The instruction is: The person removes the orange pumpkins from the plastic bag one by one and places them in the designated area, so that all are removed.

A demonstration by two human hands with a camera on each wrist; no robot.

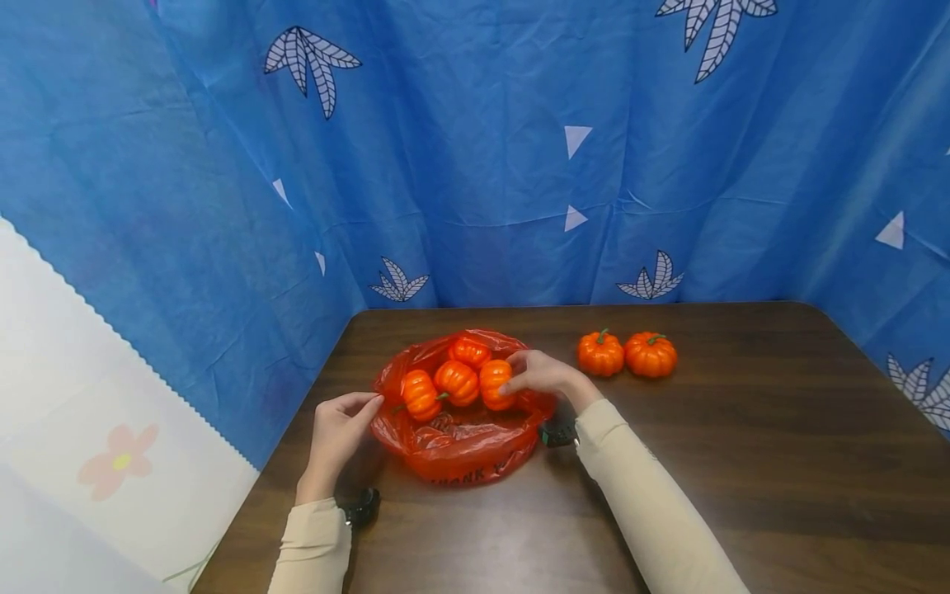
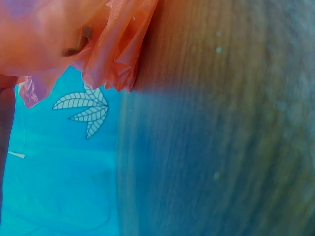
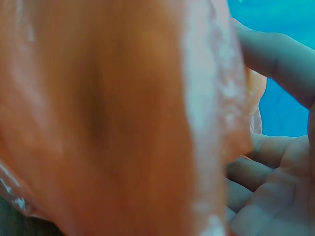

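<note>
A red plastic bag [image 1: 475, 462] with dark lettering lies with its mouth spread wide on the table. My left hand [image 1: 340, 429] pinches the bag's left rim between thumb and fingers. Over the bag's right side, my right hand [image 1: 545, 375] holds a small orange pumpkin [image 1: 496, 384] with thumb and fingers. Several more pumpkins lie inside, among them one at the left [image 1: 420, 395], a middle pumpkin [image 1: 456, 383] and a back pumpkin [image 1: 470, 352]. In the right wrist view, the bag's film [image 3: 123, 123] covers most of the picture and hides the pumpkin's hold.
Two more orange pumpkins, a left one [image 1: 600, 353] and a right one [image 1: 651, 355], stand side by side on the brown wooden table [image 1: 779, 437], right of the bag. A blue curtain [image 1: 505, 165] with leaf prints hangs behind the table's far edge.
</note>
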